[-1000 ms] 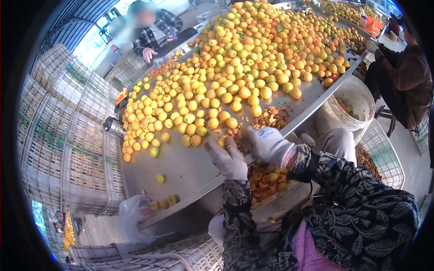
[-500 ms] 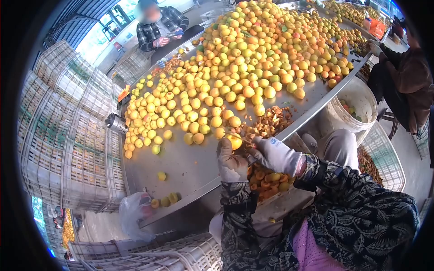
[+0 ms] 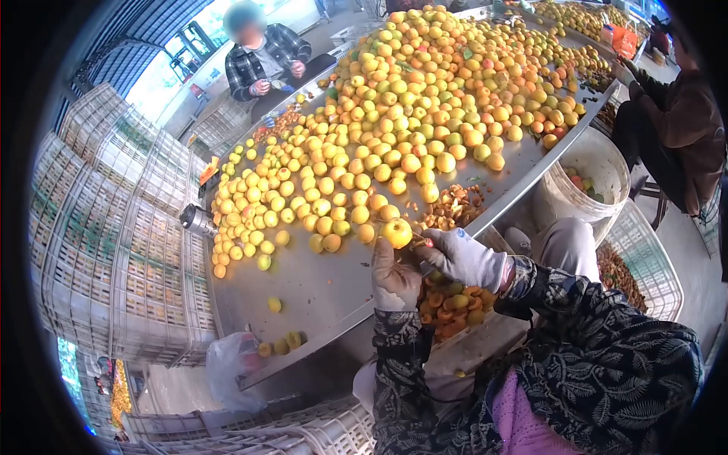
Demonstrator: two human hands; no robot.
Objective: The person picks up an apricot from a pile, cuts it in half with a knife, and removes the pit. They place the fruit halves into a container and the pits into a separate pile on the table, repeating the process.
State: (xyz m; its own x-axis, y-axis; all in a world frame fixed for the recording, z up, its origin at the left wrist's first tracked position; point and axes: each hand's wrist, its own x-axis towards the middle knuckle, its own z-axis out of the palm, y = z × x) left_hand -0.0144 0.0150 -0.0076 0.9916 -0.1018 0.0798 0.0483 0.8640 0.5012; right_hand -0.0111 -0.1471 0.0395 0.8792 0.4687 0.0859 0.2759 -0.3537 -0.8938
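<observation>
My gloved left hand (image 3: 396, 279) is closed around a yellow apricot (image 3: 396, 232), held up over the near edge of the metal table (image 3: 322, 292). Close beside it on the right is my gloved right hand (image 3: 461, 256), fingers curled toward the fruit. Something thin sticks out from its fingertips near the apricot, too small to make out. Below both hands, a container of split apricot halves (image 3: 455, 305) shows partly, the rest hidden by my sleeves. A small heap of brownish-orange pieces (image 3: 455, 206) lies on the table just beyond my right hand.
A large pile of whole apricots (image 3: 409, 114) spreads over the table. Stacked plastic crates (image 3: 98, 250) rise at left. A white bucket (image 3: 588, 178) stands at right, beside a crate of brown pieces (image 3: 641, 265). One person (image 3: 265, 61) works across the table, another (image 3: 675, 129) at right.
The apricot in my left hand sits slightly higher and shows more of its face. Both hands stay close together. The person across the table has shifted their hands apart.
</observation>
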